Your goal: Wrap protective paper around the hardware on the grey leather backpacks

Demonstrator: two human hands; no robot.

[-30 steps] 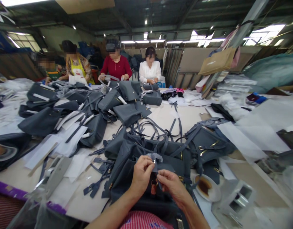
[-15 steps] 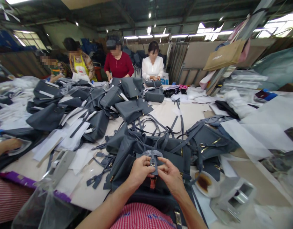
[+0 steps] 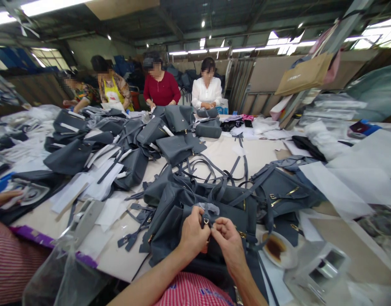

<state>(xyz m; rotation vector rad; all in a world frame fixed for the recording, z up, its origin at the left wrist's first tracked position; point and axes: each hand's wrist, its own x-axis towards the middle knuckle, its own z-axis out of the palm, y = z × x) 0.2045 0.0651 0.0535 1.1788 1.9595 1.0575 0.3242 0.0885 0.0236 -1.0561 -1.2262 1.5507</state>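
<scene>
My left hand (image 3: pixel 194 232) and my right hand (image 3: pixel 227 240) are closed side by side on a small grey strap tab (image 3: pixel 207 211) with a gold ring and a bit of clear film on it. The tab belongs to a grey leather handbag (image 3: pixel 172 216) lying in front of me at the near table edge. Both hands pinch the tab from either side, fingertips nearly touching. More grey bags (image 3: pixel 281 191) and loose straps (image 3: pixel 214 170) lie just beyond.
A long table (image 3: pixel 223 155) is covered with piles of grey bags (image 3: pixel 119 140), white paper sheets (image 3: pixel 351 178) and straps. A small dish (image 3: pixel 276 248) sits right of my hands. Several people (image 3: pixel 160 87) work at the far end. A person's striped sleeve (image 3: pixel 7 259) is at left.
My hands have drawn closer together on the tab and lowered a little toward the bag. The camera has shifted slightly; the person's hand at left has moved back.
</scene>
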